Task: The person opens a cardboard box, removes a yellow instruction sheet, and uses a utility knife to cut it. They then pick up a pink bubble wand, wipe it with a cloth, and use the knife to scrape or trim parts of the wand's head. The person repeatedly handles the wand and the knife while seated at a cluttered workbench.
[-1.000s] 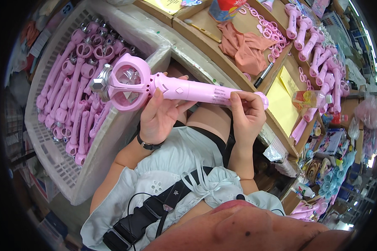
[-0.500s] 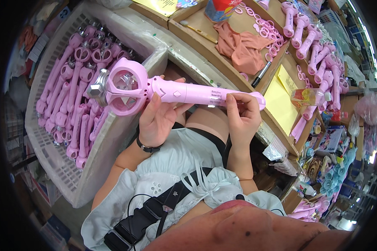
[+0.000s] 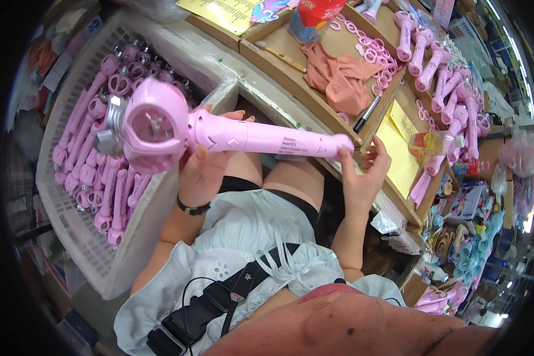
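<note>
I hold a pink toy wand (image 3: pixel 237 135) level over my lap; it has a round clear-windowed head at the left and a long handle running right. My left hand (image 3: pixel 204 169) grips it just behind the head, thumb on top. Fingers spread, my right hand (image 3: pixel 362 178) touches the butt end of the handle with its fingertips. To my left stands a white plastic crate (image 3: pixel 101 249) holding several more pink wands (image 3: pixel 101 172).
A wooden workbench (image 3: pixel 314 101) ahead carries an orange cloth (image 3: pixel 338 77), loose pink rings (image 3: pixel 374 44), a black marker (image 3: pixel 366 114), yellow paper (image 3: pixel 397 148), a small bottle (image 3: pixel 436 142) and a row of pink handles (image 3: pixel 451 89). Shelves of coloured goods (image 3: pixel 469 237) stand at right.
The wand has come closer to my face and swung a little. My right hand has loosened from wrapping the handle end to touching it with open fingers.
</note>
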Motion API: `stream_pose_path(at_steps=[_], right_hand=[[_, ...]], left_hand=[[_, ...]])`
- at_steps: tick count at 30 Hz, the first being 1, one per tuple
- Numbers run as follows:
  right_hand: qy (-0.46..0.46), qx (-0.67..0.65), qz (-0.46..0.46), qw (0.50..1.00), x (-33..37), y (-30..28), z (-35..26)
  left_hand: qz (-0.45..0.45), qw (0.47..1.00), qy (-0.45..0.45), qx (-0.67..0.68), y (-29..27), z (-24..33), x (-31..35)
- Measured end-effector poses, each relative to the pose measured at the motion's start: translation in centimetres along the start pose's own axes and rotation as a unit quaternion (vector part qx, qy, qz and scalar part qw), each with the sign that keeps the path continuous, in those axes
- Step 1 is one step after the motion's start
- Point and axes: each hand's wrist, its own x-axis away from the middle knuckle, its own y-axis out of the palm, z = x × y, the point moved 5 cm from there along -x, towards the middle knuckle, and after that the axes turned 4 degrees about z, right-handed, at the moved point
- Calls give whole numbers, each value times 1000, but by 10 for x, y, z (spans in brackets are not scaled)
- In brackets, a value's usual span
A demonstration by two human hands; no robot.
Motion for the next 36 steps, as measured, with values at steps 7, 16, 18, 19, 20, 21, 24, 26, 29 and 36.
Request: stream_pose_path(at_steps=[7, 16, 18, 19, 20, 21, 24, 26, 29, 36], right_hand=[[-134, -160, -411, 887, 22, 38, -16], [-112, -172, -94, 974, 47, 79, -38], [-86, -207, -146, 964, 53, 79, -34], [-61, -237, -180, 953, 56, 79, -31], [-27, -266, -206, 941, 59, 80, -27], [18, -334, -273, 902, 65, 84, -26], [128, -491, -431, 746, 83, 91, -27], [145, -523, -456, 705, 88, 90, -28], [148, -510, -459, 713, 89, 90, -26], [-8, -217, -199, 956, 60, 79, -19]], left_hand=[[-145, 986, 3, -83, 20, 11, -56], [75, 955, 172, -229, 26, -58, -67], [84, 962, 166, -198, 16, -64, -66], [78, 970, 151, -172, 10, -66, -67], [71, 978, 136, -145, 6, -69, -69], [37, 994, 73, -74, 5, -76, -72], [-93, 930, -198, 295, 24, -104, -77], [-238, 835, -335, 365, 43, -110, -67], [-430, 741, -294, 423, 58, -95, -59], [23, 993, -97, -63, 8, -96, -50]])
